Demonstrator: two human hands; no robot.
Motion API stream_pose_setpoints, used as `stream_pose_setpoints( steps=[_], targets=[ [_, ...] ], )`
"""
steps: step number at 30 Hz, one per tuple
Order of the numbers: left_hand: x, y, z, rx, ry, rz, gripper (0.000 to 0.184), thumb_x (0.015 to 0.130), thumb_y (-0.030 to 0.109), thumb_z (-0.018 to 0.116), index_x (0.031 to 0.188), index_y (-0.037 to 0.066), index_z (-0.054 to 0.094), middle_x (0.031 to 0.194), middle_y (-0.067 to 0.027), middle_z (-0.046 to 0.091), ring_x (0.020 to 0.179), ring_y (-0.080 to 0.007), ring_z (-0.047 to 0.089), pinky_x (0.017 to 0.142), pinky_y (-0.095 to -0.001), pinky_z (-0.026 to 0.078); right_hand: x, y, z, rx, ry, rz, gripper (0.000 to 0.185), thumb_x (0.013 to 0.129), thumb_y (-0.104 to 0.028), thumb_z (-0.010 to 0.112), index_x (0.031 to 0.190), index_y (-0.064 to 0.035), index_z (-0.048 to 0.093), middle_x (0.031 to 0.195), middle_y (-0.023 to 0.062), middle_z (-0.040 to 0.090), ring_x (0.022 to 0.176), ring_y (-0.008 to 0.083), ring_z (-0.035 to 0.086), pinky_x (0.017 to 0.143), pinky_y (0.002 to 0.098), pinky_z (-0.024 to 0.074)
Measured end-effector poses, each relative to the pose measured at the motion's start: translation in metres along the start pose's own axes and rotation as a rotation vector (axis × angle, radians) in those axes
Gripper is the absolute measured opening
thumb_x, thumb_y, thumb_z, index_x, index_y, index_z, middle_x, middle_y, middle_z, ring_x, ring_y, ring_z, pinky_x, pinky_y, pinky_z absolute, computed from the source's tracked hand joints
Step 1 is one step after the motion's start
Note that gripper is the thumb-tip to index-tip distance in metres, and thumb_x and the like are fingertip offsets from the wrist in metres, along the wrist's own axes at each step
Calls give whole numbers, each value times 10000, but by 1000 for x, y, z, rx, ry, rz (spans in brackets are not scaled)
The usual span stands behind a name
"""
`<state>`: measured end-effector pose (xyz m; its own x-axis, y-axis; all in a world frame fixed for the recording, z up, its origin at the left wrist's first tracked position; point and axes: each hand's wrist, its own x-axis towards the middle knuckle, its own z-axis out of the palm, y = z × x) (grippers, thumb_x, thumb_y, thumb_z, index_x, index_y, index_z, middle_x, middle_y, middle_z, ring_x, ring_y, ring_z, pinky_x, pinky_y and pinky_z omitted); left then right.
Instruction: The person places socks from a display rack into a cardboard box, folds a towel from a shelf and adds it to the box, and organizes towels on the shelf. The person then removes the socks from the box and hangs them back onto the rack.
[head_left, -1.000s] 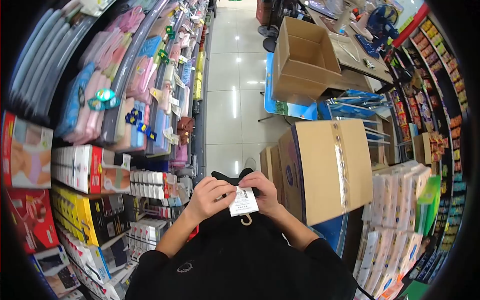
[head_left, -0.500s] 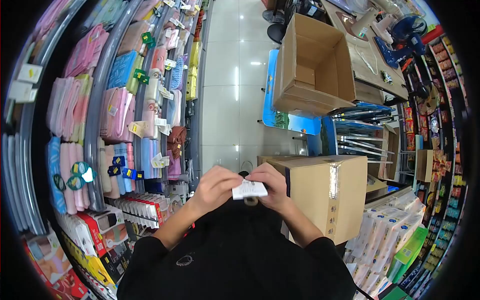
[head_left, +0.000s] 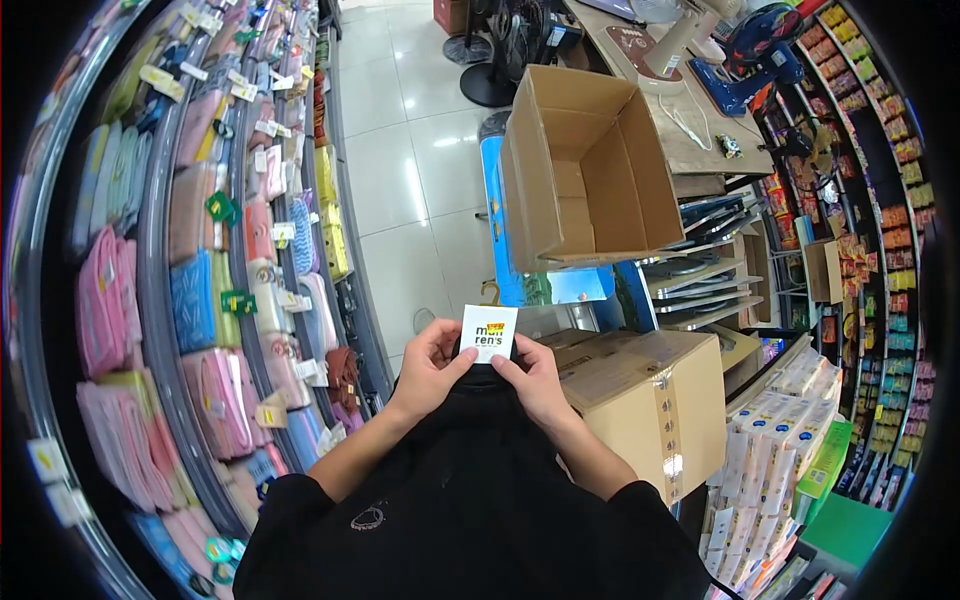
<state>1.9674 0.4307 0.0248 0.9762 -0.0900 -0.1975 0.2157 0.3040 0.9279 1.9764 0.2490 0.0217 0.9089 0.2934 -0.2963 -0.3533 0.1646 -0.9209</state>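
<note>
Between hands [head_left: 428, 365] [head_left: 538, 376], card [head_left: 482, 322] now other-side-up

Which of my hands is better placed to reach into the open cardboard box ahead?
Probably your right hand: it's nearer the open cardboard box. Your left hand is farther from it, though both are holding the white card.

Blue printed table [head_left: 560, 287] carries an open carton [head_left: 590, 165]. Wooden desk [head_left: 750, 152] has a blue fan [head_left: 728, 90] and white cord [head_left: 688, 125] on it. Grey-edged shelves [head_left: 157, 240]: folded towels [head_left: 192, 300], far as I can see. Tiled floor [head_left: 385, 165]: round black fan base [head_left: 488, 88].
</note>
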Motion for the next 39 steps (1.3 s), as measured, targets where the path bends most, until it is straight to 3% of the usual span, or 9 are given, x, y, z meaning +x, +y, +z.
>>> stream_pose_setpoints(
  steps=[9,17,22,26,28,29,31,37,39],
  targets=[
    [80,28,-50,13,-194,-92,275,906,-25,642,1163,-22,546,1085,-73,629,1036,-124,609,918,-276,492,69,-25,35,-9,117,23,302,907,-99,691,1176,21,623,1021,50,691,920,90,620,833,261,494],
    [115,20,-42,90,-104,-46,285,899,-33,638,1163,2,535,1085,-79,616,967,-127,608,871,-278,488,101,-58,-16,-276,201,-74,261,918,-116,680,1140,16,647,1050,67,696,963,117,618,882,296,490],
    [145,10,-45,253,-26,-87,295,902,-5,616,1182,17,525,1107,-88,626,910,-126,622,827,-281,503,140,-130,-94,-408,719,-456,248,920,-84,664,1134,35,624,1023,69,697,929,121,625,861,300,500],
    [158,-1,-42,339,38,-145,269,898,-2,616,1156,15,544,1098,-84,634,869,-127,635,801,-280,508,211,-135,-161,-502,761,-609,196,924,-103,651,1065,27,608,902,91,688,834,128,636,760,289,502],
    [161,-2,-34,362,46,-149,252,901,-1,615,1144,10,551,1084,-82,641,859,-128,637,797,-275,507,242,-127,-193,-711,636,-307,159,902,-130,655,997,-14,601,787,143,651,730,200,645,686,314,495],
    [162,-2,-29,375,56,-150,245,904,1,614,1141,9,554,1076,-81,643,865,-127,636,797,-271,505,257,-127,-198,-864,647,-193,150,877,-159,649,936,-41,578,761,200,626,711,339,643,644,403,492],
    [164,0,-19,436,84,-148,224,911,5,608,1129,8,560,1047,-79,651,880,-128,634,797,-266,501,289,-97,-215,-1014,565,-184,143,877,-174,603,942,-47,586,846,235,657,842,444,634,718,523,488],
    [165,-15,-6,442,121,-190,199,927,-20,582,1121,13,551,1011,-72,647,916,-129,628,873,-295,520,340,15,-261,-648,329,209,406,830,-208,703,1191,-36,634,1084,207,697,1079,372,643,925,424,498],
    [167,-21,-6,456,132,-173,184,931,-12,583,1112,7,554,995,-75,652,920,-135,632,859,-292,520,339,54,-280,-686,344,445,401,827,-210,707,1182,-36,644,1112,219,687,1095,368,640,942,425,497]
  ],
)
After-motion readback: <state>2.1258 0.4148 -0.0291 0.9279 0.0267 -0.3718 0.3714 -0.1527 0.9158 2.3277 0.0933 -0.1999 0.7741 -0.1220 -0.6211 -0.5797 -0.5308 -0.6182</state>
